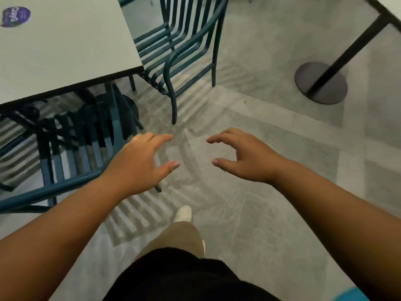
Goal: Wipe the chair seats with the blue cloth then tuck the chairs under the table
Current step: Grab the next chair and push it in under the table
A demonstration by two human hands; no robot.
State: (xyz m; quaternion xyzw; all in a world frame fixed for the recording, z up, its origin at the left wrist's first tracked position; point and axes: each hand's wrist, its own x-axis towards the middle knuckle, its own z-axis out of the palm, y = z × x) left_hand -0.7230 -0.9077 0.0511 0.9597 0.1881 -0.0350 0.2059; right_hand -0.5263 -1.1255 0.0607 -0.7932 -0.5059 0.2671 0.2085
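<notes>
- Left hand (141, 161): we note fingers loosely spread, thumb apart, holding nothing, above the floor (249, 203) beside the near chair (71, 153).
- Right hand (245, 155): fingers bent in a loose arc, thumb apart, holding nothing, also over the floor.
- Near chair: slatted, teal, its seat partly under the tabletop (65, 51).
- Second chair (184, 46): at the tabletop's right edge, seat only partly beneath it.
- Blue cloth (15, 16): we see it bunched on the tabletop's far left, well apart from both hands.
- Black round pedestal base (321, 83) on the floor at right.
</notes>
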